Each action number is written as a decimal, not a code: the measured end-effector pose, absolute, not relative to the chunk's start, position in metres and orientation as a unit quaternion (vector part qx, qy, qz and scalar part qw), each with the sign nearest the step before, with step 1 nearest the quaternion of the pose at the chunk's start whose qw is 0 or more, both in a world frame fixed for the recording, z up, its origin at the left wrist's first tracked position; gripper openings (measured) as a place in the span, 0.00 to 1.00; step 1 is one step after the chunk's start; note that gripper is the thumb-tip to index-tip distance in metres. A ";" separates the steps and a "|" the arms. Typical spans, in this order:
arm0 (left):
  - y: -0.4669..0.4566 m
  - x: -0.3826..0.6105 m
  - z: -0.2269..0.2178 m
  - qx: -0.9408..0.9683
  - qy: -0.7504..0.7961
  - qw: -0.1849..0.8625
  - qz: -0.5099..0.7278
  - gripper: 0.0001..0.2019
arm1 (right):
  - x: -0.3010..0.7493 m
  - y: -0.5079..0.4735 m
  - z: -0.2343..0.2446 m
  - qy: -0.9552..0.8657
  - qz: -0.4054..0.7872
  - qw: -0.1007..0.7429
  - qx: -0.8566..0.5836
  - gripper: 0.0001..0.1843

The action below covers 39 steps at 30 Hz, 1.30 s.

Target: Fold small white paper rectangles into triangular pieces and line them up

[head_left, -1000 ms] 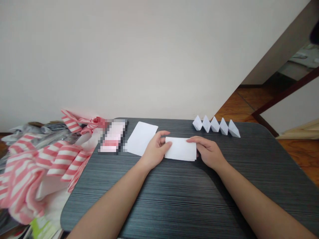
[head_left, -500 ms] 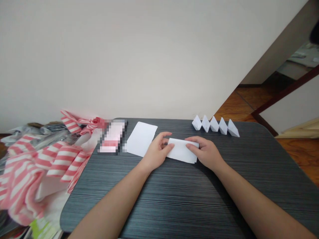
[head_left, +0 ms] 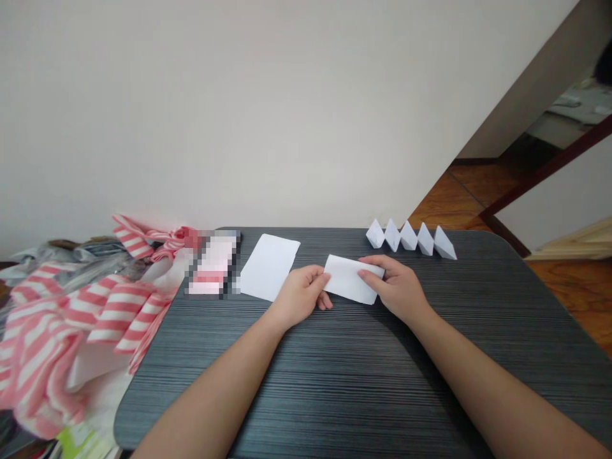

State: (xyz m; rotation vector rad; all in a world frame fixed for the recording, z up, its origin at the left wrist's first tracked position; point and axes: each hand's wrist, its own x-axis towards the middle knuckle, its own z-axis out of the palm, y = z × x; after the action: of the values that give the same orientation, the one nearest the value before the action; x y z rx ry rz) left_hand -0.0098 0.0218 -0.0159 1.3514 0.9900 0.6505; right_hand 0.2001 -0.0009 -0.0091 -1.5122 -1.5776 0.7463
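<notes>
Between my hands is a folded sheet of white paper (head_left: 351, 279), held a little above the dark table. My left hand (head_left: 305, 290) pinches its left edge between thumb and forefinger, with the lower fingers curling below the edge. At the other end my right hand (head_left: 399, 285) grips the upper right corner, thumb on the near face and fingers behind. Flat sheets of white paper (head_left: 269, 266) lie just left of my left hand. Several folded white paper boats (head_left: 408, 236) stand in a row beyond my right hand.
The dark wood-grain table (head_left: 306, 395) reaches a pale wall (head_left: 287, 115) at the back. A pixelated, phone-shaped object (head_left: 213, 262) lies at the table's left. Red-and-white striped cloth (head_left: 115, 312) is heaped beside the left edge. Wooden floor (head_left: 442, 197) shows at the right.
The folded paper has tilted and risen slightly. My left hand has moved from its upper left corner down to its left edge, the fingers now lower. My right hand keeps its grip.
</notes>
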 end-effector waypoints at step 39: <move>0.021 -0.009 -0.016 0.598 0.461 0.576 0.313 0.16 | 0.200 0.003 -0.010 -0.680 0.304 0.329 -0.580 0.11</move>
State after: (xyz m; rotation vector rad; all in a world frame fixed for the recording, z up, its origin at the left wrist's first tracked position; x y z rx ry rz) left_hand -0.0092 0.0213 -0.0161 1.4012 1.0786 0.7339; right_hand 0.1998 0.0031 -0.0097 -1.5184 -1.7795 0.7950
